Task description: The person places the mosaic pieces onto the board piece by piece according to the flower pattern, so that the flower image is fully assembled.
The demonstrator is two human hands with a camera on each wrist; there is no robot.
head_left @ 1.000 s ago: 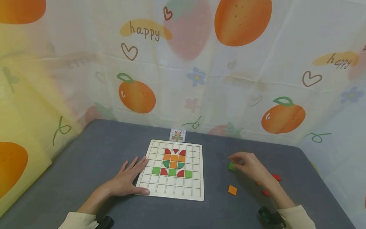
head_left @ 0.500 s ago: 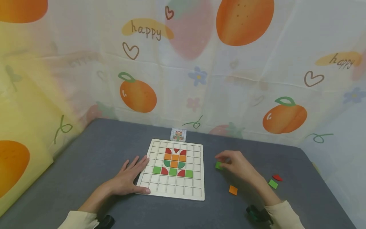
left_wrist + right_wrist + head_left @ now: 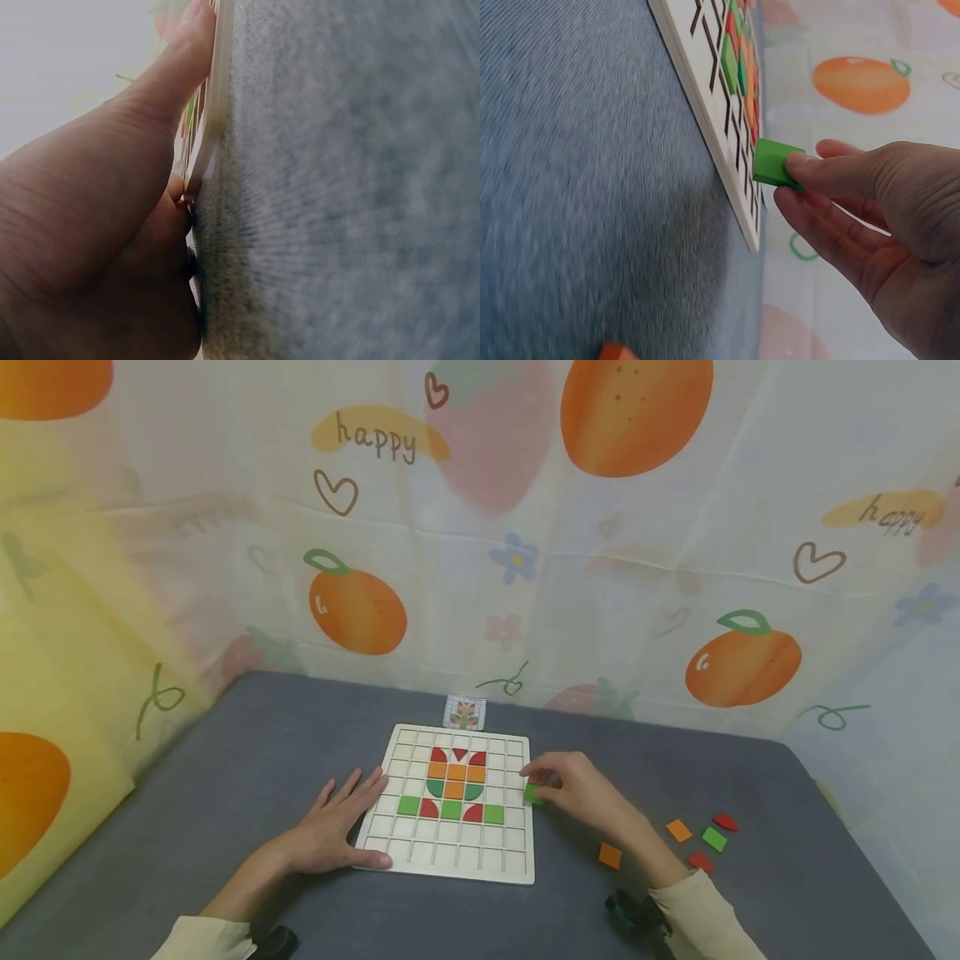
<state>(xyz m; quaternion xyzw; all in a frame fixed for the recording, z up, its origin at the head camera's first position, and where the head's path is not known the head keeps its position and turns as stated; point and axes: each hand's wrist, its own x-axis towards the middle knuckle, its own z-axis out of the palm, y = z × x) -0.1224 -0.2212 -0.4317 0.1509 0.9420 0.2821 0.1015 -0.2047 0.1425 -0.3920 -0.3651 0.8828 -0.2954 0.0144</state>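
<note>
A white grid board (image 3: 480,860) lies on the table, with red, orange and green pieces set in its middle cells. My left hand (image 3: 326,832) rests spread at the board's left edge, its thumb on the near left corner; the left wrist view shows that thumb (image 3: 165,82) along the rim. Between thumb and fingers my right hand (image 3: 581,789) pinches a light green square tile (image 3: 774,163). That tile hangs at the board's right edge, above the surface in the right wrist view.
Right of the board lie two orange tiles (image 3: 610,856), a green square tile (image 3: 714,839) and two red pieces (image 3: 725,822). A small pattern card (image 3: 464,712) sits behind the board. A printed cloth (image 3: 600,568) hangs along the table's back.
My right hand has moved left with the green tile, from over the table to the board's right edge. Loose pieces its arm covered now show. The left hand stays put.
</note>
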